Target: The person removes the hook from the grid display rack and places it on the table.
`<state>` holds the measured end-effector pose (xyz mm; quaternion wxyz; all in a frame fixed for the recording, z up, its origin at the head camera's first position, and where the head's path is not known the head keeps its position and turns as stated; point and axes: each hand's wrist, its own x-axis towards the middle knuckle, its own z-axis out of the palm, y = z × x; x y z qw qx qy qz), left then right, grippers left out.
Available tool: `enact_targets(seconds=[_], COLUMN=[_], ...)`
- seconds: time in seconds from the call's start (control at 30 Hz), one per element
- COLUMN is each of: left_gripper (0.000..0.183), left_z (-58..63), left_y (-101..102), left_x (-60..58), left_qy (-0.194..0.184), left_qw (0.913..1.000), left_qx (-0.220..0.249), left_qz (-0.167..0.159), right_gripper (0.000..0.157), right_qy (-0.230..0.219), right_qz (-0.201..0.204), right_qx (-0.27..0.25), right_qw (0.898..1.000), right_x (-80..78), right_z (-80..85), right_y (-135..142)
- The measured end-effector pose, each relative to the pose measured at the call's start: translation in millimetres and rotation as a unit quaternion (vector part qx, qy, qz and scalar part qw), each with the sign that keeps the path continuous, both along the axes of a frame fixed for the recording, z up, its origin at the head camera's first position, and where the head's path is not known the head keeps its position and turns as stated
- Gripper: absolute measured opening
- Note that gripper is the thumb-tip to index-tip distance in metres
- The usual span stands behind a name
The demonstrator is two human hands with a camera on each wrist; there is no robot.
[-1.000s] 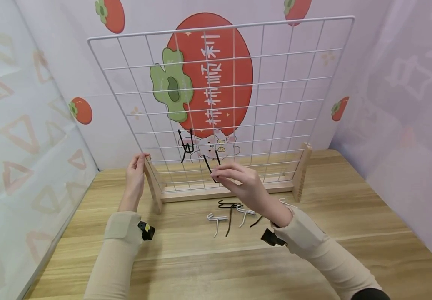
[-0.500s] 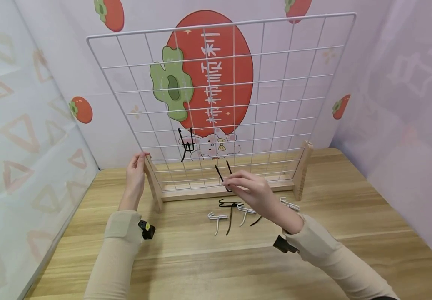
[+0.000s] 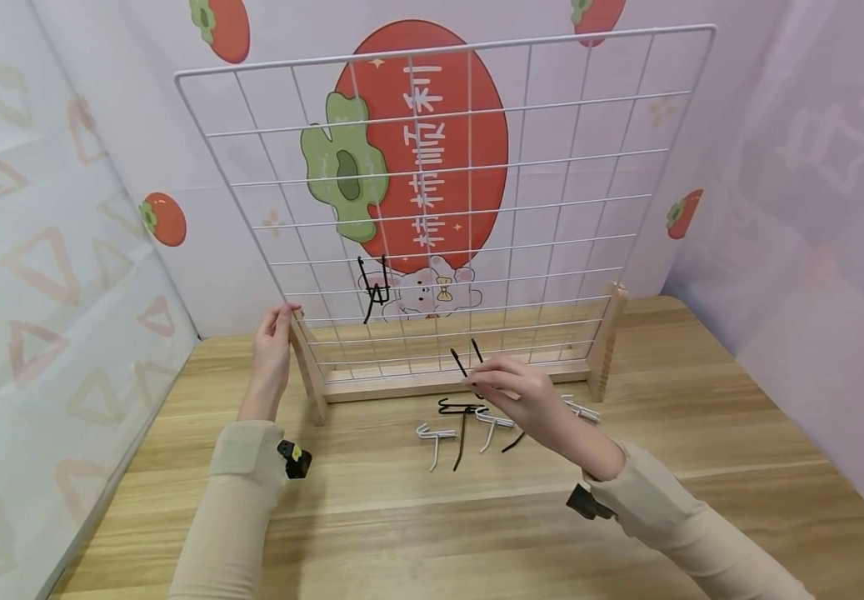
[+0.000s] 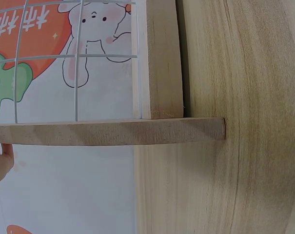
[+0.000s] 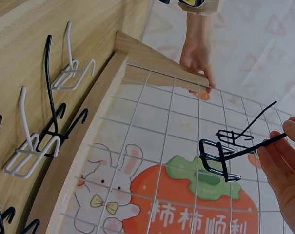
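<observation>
A black wire hook [image 3: 460, 362] is pinched in my right hand [image 3: 529, 400], just in front of the lower part of the white wire grid [image 3: 439, 53]. In the right wrist view, the thumb and fingers hold this hook's long arm [image 5: 252, 147], its two-pronged end pointing away from the hand. My left hand [image 3: 271, 350] grips the top of the left wooden leg [image 3: 307, 367] of the grid's stand; in the left wrist view, only some fingers [image 4: 2, 163] show beside that leg. Another black hook [image 3: 386, 279] hangs on the grid, left of centre.
Several loose hooks lie on the wooden table before the stand, among them a black hook [image 3: 463, 429] and white hooks [image 3: 435, 436], [image 3: 581, 409]. My right forearm partly covers one black hook [image 3: 512, 442]. A patterned backdrop [image 3: 237, 300] stands behind the grid.
My right hand has moved right and downward with the black hook, along the front of the grid. The left hand stays on the wooden leg.
</observation>
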<state>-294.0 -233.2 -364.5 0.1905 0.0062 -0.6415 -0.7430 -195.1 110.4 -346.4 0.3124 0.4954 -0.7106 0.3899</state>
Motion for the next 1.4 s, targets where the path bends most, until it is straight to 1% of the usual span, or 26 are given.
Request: enact_targets(seconds=[0.1, 0.23, 0.3, 0.37, 0.4, 0.53, 0.63, 0.77, 0.87, 0.97, 1.1, 1.17, 1.27, 1.33, 1.4], left_gripper=[0.013, 0.013, 0.013, 0.013, 0.013, 0.014, 0.014, 0.014, 0.014, 0.015, 0.015, 0.015, 0.015, 0.015, 0.014], left_z=[-0.3, -0.4, -0.4, -0.4, -0.5, -0.8, -0.9, -0.8, -0.7, -0.7, -0.7, -0.6, -0.6, -0.5, -0.6], left_y=[0.1, 0.2, 0.2, 0.2, 0.3, 0.1, 0.0, 0.1, 0.1, 0.1, 0.4, 0.5, 0.7, 0.7, 0.8], left_x=[-0.1, -0.3, -0.4, -0.4, -0.5, -0.6, -0.7, -0.7, -0.4, -0.5, -0.5, -0.6, -1.1, -1.1, -1.2], left_qy=[0.005, 0.009, 0.010, 0.010, 0.010, 0.008, 0.006, 0.006, 0.007, 0.007, 0.006, 0.008, 0.011, 0.012, 0.011], left_qw=[1.0000, 0.9999, 0.9999, 0.9999, 0.9999, 0.9999, 0.9999, 1.0000, 1.0000, 1.0000, 1.0000, 1.0000, 0.9999, 0.9999, 0.9999], left_qx=[0.004, 0.006, 0.005, 0.006, 0.006, 0.008, 0.008, 0.007, 0.006, 0.004, 0.002, 0.003, 0.007, 0.008, 0.011], left_qz=[0.001, 0.001, 0.001, 0.000, 0.001, 0.002, 0.003, 0.001, -0.002, -0.003, -0.001, 0.001, 0.000, 0.000, -0.001], right_gripper=[0.010, 0.019, 0.017, 0.009, 0.009, 0.030, 0.035, 0.035, 0.029, 0.028, 0.031, 0.022, 0.017, 0.019, 0.028], right_qy=[-0.001, 0.002, 0.005, 0.008, 0.008, -0.003, -0.016, -0.025, -0.022, -0.025, -0.034, -0.032, -0.028, -0.027, -0.030], right_qz=[-0.005, -0.021, -0.025, -0.026, -0.027, -0.035, -0.043, -0.046, -0.039, -0.037, -0.038, -0.042, -0.049, -0.060, -0.067], right_qx=[0.006, 0.016, 0.017, 0.018, 0.019, 0.031, 0.045, 0.055, 0.057, 0.064, 0.074, 0.079, 0.087, 0.096, 0.102], right_qw=[1.000, 1.000, 1.000, 0.999, 0.999, 0.999, 0.998, 0.997, 0.997, 0.997, 0.996, 0.995, 0.995, 0.993, 0.992], right_x=[0.2, 1.4, 2.3, 3.8, 4.6, 7.5, 9.2, 10.1, 10.2, 11.6, 14.7, 15.5, 16.2, 17.1, 18.1], right_z=[-3.3, -7.8, -10.1, -11.9, -12.9, -17.2, -22.1, -29.3, -33.6, -37.7, -44.4, -48.3, -53.0, -56.0, -58.3], right_y=[2.8, 6.9, 9.3, 12.0, 13.5, 19.3, 24.1, 29.6, 32.9, 36.5, 42.7, 45.9, 50.2, 52.9, 55.4])
